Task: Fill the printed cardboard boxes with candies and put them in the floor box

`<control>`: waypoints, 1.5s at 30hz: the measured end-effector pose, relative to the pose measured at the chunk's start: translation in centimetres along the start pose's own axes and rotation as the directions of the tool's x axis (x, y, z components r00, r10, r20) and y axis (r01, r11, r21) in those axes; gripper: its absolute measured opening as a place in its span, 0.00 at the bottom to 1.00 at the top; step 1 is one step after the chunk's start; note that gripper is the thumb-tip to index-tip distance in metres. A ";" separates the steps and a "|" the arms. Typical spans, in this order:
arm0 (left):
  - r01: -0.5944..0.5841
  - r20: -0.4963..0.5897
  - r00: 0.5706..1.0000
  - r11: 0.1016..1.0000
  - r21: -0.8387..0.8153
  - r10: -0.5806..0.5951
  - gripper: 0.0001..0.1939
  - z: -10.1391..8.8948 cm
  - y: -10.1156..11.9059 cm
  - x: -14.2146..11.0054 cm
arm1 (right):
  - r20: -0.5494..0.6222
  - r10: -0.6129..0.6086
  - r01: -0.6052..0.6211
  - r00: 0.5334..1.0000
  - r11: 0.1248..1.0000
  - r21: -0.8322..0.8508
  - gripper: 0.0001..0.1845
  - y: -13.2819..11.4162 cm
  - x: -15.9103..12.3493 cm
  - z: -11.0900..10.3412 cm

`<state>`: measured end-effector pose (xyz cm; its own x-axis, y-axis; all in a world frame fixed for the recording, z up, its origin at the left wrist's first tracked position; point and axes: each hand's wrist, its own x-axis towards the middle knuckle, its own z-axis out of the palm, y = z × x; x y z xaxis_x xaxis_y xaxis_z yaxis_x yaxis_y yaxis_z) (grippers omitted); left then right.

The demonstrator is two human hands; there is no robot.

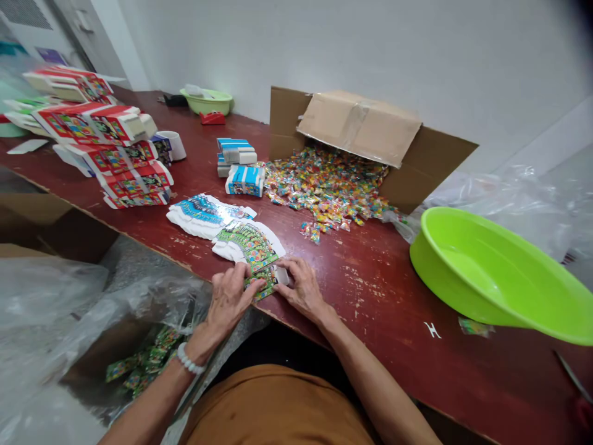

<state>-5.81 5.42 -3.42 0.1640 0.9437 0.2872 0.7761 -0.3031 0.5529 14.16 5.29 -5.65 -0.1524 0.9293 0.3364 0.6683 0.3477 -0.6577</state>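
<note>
A small green printed carton [265, 282] lies near the front edge of the table, with a white flap at its right end. My left hand [230, 298] grips its left side between thumb and fingers. At the opposite end, my right hand [302, 288] pinches the carton by the white flap. Just beyond my hands, a fanned row of flat green cartons [252, 244] lies on the table. Behind it and to the left is a similar fan of blue and white cartons [201, 213]. Whether the held carton is filled cannot be seen.
Wrapped candies [319, 185] spill from a tipped cardboard box [361, 123]. A lime-green basin [504, 278] stands right, near scissors [572, 374]. Blue bundles [245, 180] and stacked red bundles [134, 179] sit farther left. Below, a plastic-lined box holds green packs [152, 358].
</note>
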 end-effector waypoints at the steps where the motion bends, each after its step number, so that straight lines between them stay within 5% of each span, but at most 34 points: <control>1: 0.044 0.022 0.999 0.994 -0.099 -0.043 0.13 0.0 0.1 0.0 | -0.038 -0.011 0.012 0.999 0.999 0.032 0.24 -0.1 -0.2 0.1; 5: 0.192 0.034 0.981 0.911 -0.364 -0.193 0.15 0.2 1.0 0.1 | -0.183 -0.044 0.067 0.982 0.991 0.119 0.24 -0.9 -1.1 0.4; 9: 0.190 0.054 0.981 0.844 -0.501 -0.189 0.14 0.7 2.2 0.1 | -0.202 0.074 -0.042 0.977 0.986 0.161 0.11 -1.2 -0.6 0.3; 14: 0.163 0.061 0.986 0.849 -0.504 -0.153 0.13 0.8 3.3 0.0 | -0.081 0.114 -0.095 0.990 0.973 0.209 0.12 -0.5 0.9 -0.8; 19: 0.156 0.047 0.987 0.871 -0.465 -0.152 0.12 0.4 3.5 0.0 | -0.039 -0.093 0.099 0.995 0.978 0.186 0.04 0.5 1.1 -1.5; 23: 0.055 0.071 0.997 0.934 -0.353 -0.032 0.13 0.4 3.5 0.2 | -0.051 -0.156 0.162 0.986 0.971 0.173 0.01 0.8 0.9 -2.0; 29: -0.040 0.199 0.977 0.987 -0.154 0.071 0.21 -0.3 3.6 0.8 | 0.057 -0.244 0.239 0.968 0.968 0.080 0.03 0.3 0.7 -8.0; 34: 0.021 0.217 0.975 0.953 -0.301 0.047 0.22 -2.9 5.1 1.2 | 0.217 -0.284 0.284 0.934 0.958 0.032 0.06 -1.8 -0.1 -12.5; 36: 0.124 0.394 0.916 0.877 -0.464 0.078 0.19 -3.6 5.8 1.1 | 0.290 -0.320 0.316 0.902 0.947 0.063 0.06 -3.3 -0.3 -12.5; 39: 0.345 0.710 0.655 0.732 -0.588 0.261 0.18 -3.4 6.5 0.4 | 0.367 -0.425 0.394 0.827 0.905 0.160 0.06 -5.7 -0.1 -11.2; 41: 0.516 0.792 0.523 0.622 -0.589 0.315 0.20 -2.8 6.4 -0.2 | 0.360 -0.476 0.423 0.802 0.879 0.221 0.05 -6.7 0.0 -10.4; 43: 0.622 0.787 0.533 0.487 -0.613 0.310 0.21 -2.2 6.1 -0.9 | 0.283 -0.452 0.383 0.846 0.884 0.266 0.05 -7.0 0.0 -10.0; 45: 0.621 0.730 0.618 0.387 -0.681 0.293 0.22 -2.0 5.8 -1.5 | 0.183 -0.339 0.269 0.923 0.908 0.321 0.17 -6.6 -0.2 -9.7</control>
<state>-2.76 1.95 0.92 0.7731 0.5905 -0.2314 -0.0126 0.3790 0.9253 16.82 1.57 5.18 -0.5001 0.7628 0.4100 0.3316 0.6060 -0.7231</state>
